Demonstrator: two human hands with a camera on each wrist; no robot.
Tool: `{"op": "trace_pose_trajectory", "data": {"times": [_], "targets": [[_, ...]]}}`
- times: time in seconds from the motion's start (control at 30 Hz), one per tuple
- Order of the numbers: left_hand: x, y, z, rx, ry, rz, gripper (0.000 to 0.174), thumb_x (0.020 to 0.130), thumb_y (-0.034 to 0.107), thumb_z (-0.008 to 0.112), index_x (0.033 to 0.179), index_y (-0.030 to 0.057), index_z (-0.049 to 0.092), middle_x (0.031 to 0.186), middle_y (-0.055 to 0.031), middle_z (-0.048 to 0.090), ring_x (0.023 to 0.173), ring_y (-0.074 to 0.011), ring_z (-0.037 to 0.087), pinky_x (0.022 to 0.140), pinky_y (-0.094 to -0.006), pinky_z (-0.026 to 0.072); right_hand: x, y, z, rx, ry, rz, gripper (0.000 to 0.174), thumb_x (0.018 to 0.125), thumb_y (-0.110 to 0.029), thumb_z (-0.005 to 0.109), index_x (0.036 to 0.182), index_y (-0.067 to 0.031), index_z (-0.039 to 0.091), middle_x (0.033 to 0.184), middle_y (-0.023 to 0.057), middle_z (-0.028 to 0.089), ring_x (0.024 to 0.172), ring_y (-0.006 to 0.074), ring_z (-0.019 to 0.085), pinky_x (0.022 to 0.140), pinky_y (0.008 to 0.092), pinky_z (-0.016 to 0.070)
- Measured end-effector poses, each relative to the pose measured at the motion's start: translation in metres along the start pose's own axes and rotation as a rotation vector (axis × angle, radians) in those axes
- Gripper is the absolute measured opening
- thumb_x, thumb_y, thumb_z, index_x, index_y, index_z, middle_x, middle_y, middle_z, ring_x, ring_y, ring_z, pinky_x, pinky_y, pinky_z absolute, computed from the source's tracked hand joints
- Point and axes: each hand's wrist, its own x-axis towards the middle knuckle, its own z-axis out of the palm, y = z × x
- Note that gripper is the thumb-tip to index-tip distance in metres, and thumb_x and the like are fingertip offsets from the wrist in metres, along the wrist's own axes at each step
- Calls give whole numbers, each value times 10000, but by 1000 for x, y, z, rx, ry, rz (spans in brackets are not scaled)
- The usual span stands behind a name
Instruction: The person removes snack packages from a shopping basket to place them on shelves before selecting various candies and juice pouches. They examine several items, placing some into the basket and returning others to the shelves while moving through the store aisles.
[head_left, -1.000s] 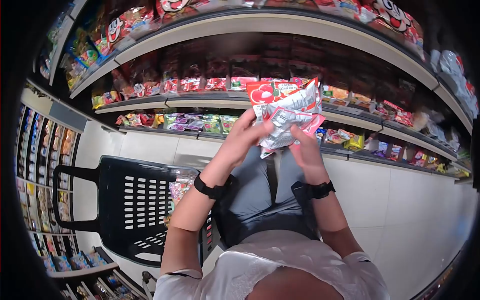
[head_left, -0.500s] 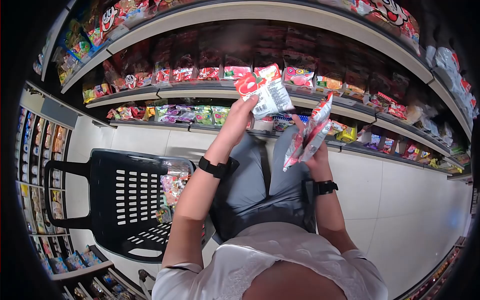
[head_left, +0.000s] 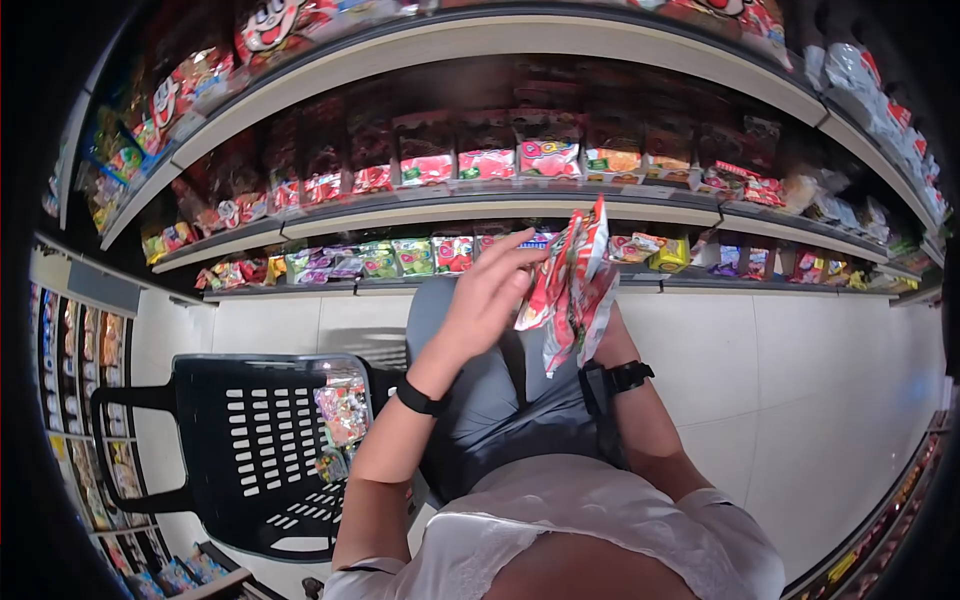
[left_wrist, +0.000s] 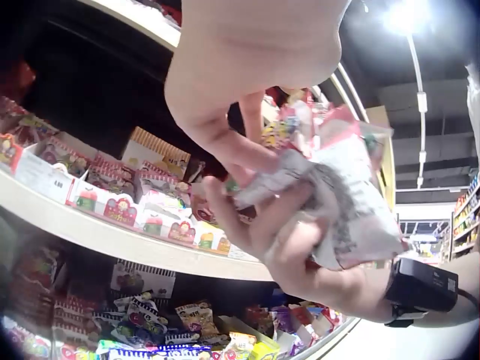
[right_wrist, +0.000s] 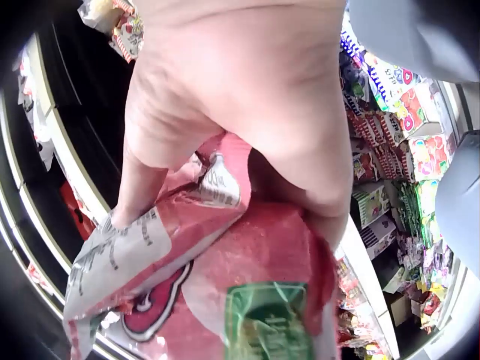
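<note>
From above, the snack packets (head_left: 570,280) hide most of the right hand (right_wrist: 247,112). Their print is too blurred to read. The basket (head_left: 250,440) wall conceals much of its contents.

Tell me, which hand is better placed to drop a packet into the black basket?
Probably the left hand: its fingers touch the packets that the right hand grips, and the basket stands on its side.
</note>
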Motion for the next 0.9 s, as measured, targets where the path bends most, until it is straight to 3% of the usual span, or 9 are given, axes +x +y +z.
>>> {"op": "trace_pose_trajectory", "data": {"times": [0.07,0.2,0.27,0.33,0.37,0.5,0.63,0.8,0.9], "targets": [[3,-9,-1,-428,-133,-186,419,1023,313,448,1378,94,480,1441,-123,445,855,-145,713,476,-191,453,1,5,-36,-54,8,-20,598,854,-185,702,1384,-20,480,1304,138,607,1170,257,620,1011,416,499],[8,0,5,-527,-394,-209,820,849,80,697,1513,111,217,1523,-136,331,733,-67,604,533,-202,444,-8,0,-39,61,0,128,522,867,-188,678,1336,-32,511,1323,173,575,1093,255,631,942,405,515],[14,-1,8,-462,-390,-218,921,726,-10,782,1496,103,289,1353,-101,514,714,-44,572,554,-213,431,-17,-2,-31,96,-25,140,473,884,-210,656,1309,-44,529,1343,188,551,1052,250,633,903,395,520],[27,9,7,-14,-475,-269,797,695,40,808,1412,103,467,1000,-8,635,633,-33,519,573,-211,399,-27,-5,-29,121,-44,138,428,902,-232,634,1281,-56,547,1364,203,526,1011,245,634,863,385,526],[30,1,12,-63,-417,-203,575,646,12,817,1192,67,648,782,40,606,670,-25,539,588,-212,421,-33,-8,-28,134,-49,139,406,910,-243,623,1267,-62,556,1374,210,514,990,243,635,843,380,528],[58,-1,22,-287,-511,-166,285,655,-3,826,902,20,687,817,25,641,766,-36,604,642,-199,468,-61,-24,-28,162,-49,104,335,944,-287,579,1212,-86,591,1416,240,465,908,233,638,764,360,539],[110,3,46,-307,-351,-183,243,772,37,819,973,19,683,851,-21,711,743,-49,626,684,-229,510,-96,-48,-31,197,-15,29,299,979,-332,535,1157,-111,627,1457,270,417,826,223,641,684,339,550],[191,5,126,-218,-385,-370,219,838,200,784,935,18,709,697,-13,672,496,-55,559,446,-214,410,-146,-74,-27,317,51,-137,345,1005,-403,478,1041,-116,665,1468,296,402,707,238,654,595,316,560],[241,-15,196,-297,-262,-358,234,833,207,788,868,-10,705,601,10,593,436,-64,507,375,-225,321,-173,-72,-27,316,179,-226,382,953,-385,582,1168,-76,641,1422,306,445,673,258,665,553,350,567]]}}
